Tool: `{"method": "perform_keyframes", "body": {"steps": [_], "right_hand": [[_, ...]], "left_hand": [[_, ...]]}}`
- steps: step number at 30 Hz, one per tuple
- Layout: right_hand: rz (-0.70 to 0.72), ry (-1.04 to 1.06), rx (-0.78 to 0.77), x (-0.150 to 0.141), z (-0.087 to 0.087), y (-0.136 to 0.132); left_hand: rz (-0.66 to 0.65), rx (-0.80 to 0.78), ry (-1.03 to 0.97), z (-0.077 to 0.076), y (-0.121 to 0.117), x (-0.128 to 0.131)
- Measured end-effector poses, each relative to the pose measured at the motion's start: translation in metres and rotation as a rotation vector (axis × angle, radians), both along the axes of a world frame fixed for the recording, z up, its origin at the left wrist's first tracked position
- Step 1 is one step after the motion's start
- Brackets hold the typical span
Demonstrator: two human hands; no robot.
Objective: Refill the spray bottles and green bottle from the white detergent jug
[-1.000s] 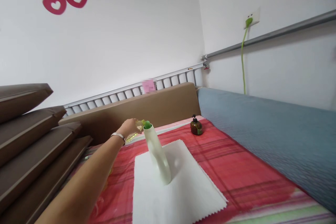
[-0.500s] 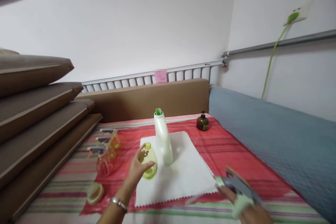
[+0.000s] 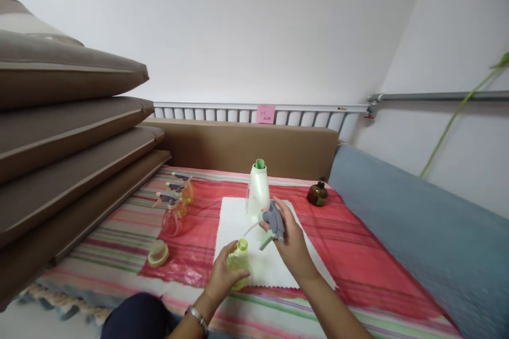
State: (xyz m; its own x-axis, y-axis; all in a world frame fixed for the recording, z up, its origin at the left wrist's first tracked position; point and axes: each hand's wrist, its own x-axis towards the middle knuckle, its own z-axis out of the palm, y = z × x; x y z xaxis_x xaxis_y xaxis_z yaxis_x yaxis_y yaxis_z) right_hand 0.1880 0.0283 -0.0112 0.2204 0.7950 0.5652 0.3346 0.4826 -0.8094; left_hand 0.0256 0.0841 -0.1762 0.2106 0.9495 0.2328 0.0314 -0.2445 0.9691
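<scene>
My left hand (image 3: 225,271) is wrapped round a yellow see-through bottle (image 3: 239,259), whose neck is uncapped. Held in my right hand (image 3: 292,238) is a grey and pale green spray nozzle (image 3: 273,221). Its thin dip tube (image 3: 251,228) points down and left, its end a little above the bottle's neck. Behind both hands a pale green jug (image 3: 259,188) with a green spout stands on a white cloth (image 3: 230,217) with a zigzag edge. My right hand covers part of the jug.
On the left stand several spray bottles (image 3: 172,221) and a round pale lid (image 3: 158,253). A dark brown pump bottle (image 3: 317,194) is at the back right. Stacked brown cushions (image 3: 75,116) rise on the left; a blue padded side (image 3: 397,201) borders the right.
My right hand has brought the spray nozzle from the right side to above the bottle. My left hand still holds the bottle, now nearer the front of the cloth. The view has shifted.
</scene>
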Motion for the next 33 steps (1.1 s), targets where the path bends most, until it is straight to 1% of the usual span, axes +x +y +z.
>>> {"method": "perform_keyframes", "body": {"steps": [3, 8, 10, 12, 15, 17, 21, 23, 25, 29, 33], "right_hand": [[0.012, -0.035, -0.044, -0.001, -0.002, -0.003], [-0.02, -0.074, -0.093, 0.0, 0.004, -0.014], [-0.031, -0.085, -0.107, 0.001, 0.005, -0.015], [-0.034, -0.081, -0.139, 0.0, 0.002, -0.014], [-0.04, -0.055, -0.182, -0.006, -0.013, -0.006], [-0.025, -0.027, -0.215, -0.013, -0.031, 0.0], [0.056, 0.049, -0.296, -0.029, -0.071, 0.011], [0.065, 0.061, -0.316, -0.034, -0.082, 0.013], [0.061, 0.055, -0.321, -0.036, -0.085, 0.014], [0.042, 0.022, -0.317, -0.03, -0.081, 0.018], [-0.019, 0.004, -0.345, -0.024, -0.083, 0.023]], "left_hand": [[0.003, -0.009, -0.009, -0.001, 0.0, -0.001], [-0.011, -0.023, -0.03, -0.002, 0.0, 0.0], [-0.02, -0.027, -0.03, -0.002, 0.0, 0.0], [-0.03, -0.022, -0.026, -0.002, 0.0, -0.001], [-0.04, -0.008, -0.009, -0.002, -0.001, -0.001], [-0.04, 0.003, 0.006, -0.003, -0.001, -0.001], [-0.032, 0.019, 0.018, -0.003, -0.001, 0.0], [-0.029, 0.02, 0.02, -0.002, -0.001, 0.0], [-0.031, 0.016, 0.019, -0.001, -0.002, 0.001], [-0.049, 0.006, 0.02, 0.001, -0.003, 0.0], [-0.072, 0.004, 0.022, 0.002, -0.004, -0.002]]}}
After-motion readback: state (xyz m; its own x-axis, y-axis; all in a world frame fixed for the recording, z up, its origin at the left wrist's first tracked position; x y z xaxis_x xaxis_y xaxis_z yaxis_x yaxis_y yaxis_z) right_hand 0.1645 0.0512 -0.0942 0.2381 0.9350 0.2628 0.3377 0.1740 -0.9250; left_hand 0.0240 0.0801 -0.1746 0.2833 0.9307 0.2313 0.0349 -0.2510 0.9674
